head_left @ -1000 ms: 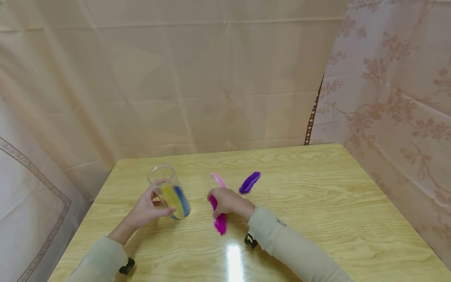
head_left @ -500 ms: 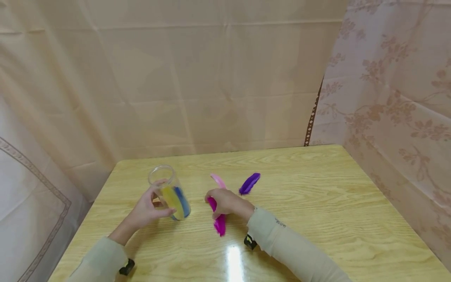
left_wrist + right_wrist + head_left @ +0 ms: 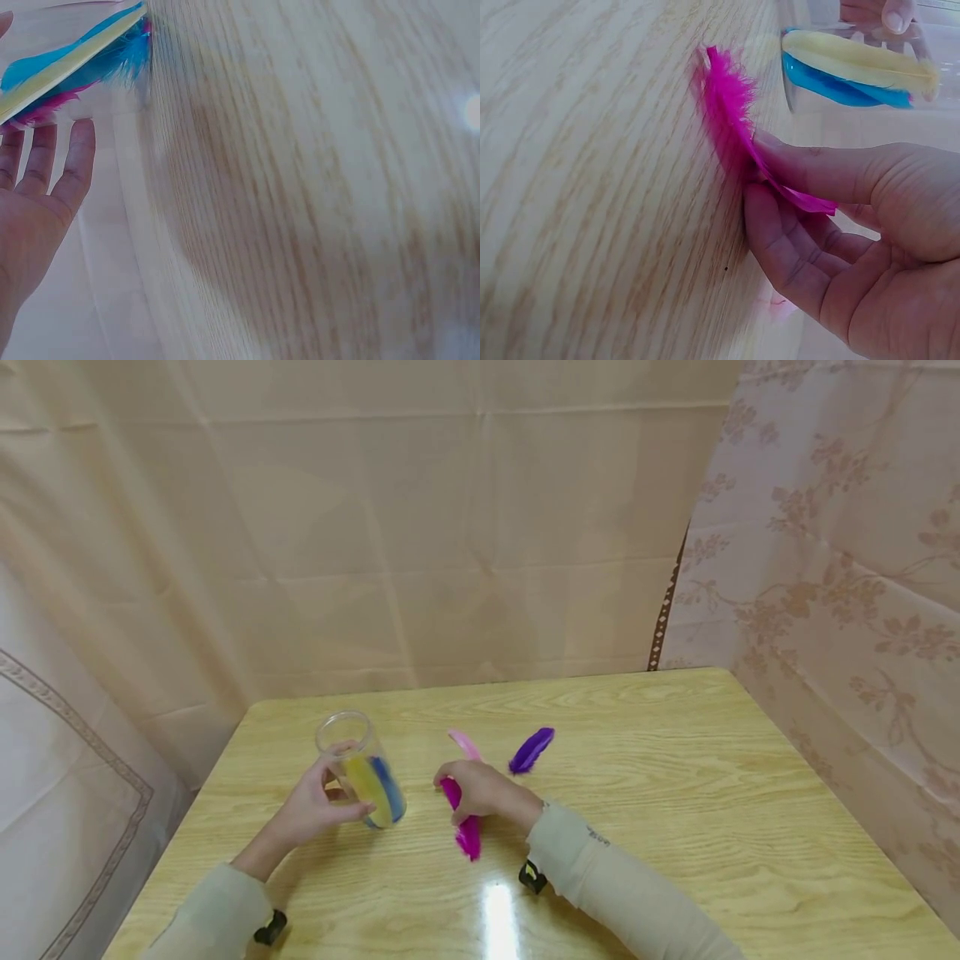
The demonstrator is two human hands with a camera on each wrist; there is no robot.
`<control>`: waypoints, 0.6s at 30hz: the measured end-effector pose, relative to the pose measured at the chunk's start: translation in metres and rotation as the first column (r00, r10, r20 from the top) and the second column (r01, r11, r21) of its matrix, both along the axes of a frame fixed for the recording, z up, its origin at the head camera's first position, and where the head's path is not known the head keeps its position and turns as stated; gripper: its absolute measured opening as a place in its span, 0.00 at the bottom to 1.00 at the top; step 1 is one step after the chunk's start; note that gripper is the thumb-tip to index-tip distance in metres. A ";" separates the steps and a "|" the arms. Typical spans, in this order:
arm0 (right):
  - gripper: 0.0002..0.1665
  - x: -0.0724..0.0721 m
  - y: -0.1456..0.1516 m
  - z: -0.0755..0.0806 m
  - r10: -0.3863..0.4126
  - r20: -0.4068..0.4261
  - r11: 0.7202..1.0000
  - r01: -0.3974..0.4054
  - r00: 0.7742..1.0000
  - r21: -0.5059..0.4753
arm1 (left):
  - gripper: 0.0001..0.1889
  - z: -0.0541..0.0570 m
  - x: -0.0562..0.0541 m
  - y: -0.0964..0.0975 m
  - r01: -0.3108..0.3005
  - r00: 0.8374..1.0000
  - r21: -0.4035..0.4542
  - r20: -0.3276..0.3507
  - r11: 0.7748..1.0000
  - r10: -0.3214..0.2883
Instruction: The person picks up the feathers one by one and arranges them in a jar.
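Observation:
My left hand point(image 3: 313, 802) grips a clear cylindrical cup point(image 3: 367, 727) at the left of the table, thumb in front and fingers behind. Inside it lie a yellow feather point(image 3: 364, 787) and a blue feather point(image 3: 387, 793); the left wrist view also reveals some magenta feather point(image 3: 51, 107) in there. To the right of the cup, my right hand point(image 3: 486, 789) pinches a magenta feather point(image 3: 727, 90) between thumb and fingers. One end of that feather rests on or just above the tabletop. Behind this hand is a light pink feather point(image 3: 465, 744), partly hidden by the fingers.
A purple feather point(image 3: 531, 750) lies on the wood-grain table point(image 3: 675, 777), behind and right of the right hand. Beige curtain point(image 3: 450, 543) hangs along the table's back edge, with patterned cloth point(image 3: 847, 568) at the right. Dark devices sit at both wrists.
The right hand's fingertips have shifted very slightly left on the magenta feather. The left hand and the cup stay in place.

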State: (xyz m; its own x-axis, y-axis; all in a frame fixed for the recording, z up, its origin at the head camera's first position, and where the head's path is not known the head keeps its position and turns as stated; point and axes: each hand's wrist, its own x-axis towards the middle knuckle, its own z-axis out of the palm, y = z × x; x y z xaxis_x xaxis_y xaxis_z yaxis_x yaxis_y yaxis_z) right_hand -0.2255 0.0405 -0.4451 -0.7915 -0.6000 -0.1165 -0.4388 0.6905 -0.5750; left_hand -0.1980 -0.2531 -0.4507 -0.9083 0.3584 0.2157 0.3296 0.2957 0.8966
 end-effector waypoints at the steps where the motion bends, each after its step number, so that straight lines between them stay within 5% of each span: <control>1: 0.35 -0.001 0.000 -0.001 -0.003 0.005 1.000 0.003 1.000 -0.005 | 0.43 0.000 0.000 0.000 -0.001 1.000 0.000 -0.002 1.000 0.001; 18: 0.41 -0.003 0.001 -0.003 -0.034 0.055 0.995 0.039 0.998 -0.095 | 0.42 0.000 0.000 0.001 0.009 1.000 0.019 0.004 1.000 -0.009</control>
State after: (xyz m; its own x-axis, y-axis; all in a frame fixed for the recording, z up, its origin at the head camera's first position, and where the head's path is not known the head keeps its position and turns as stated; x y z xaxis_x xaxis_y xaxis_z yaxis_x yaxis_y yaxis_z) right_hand -0.2288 0.0414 -0.4484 -0.8073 -0.5812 -0.1024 -0.3811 0.6459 -0.6615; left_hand -0.1981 -0.2524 -0.4503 -0.9061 0.3621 0.2189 0.3284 0.2755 0.9035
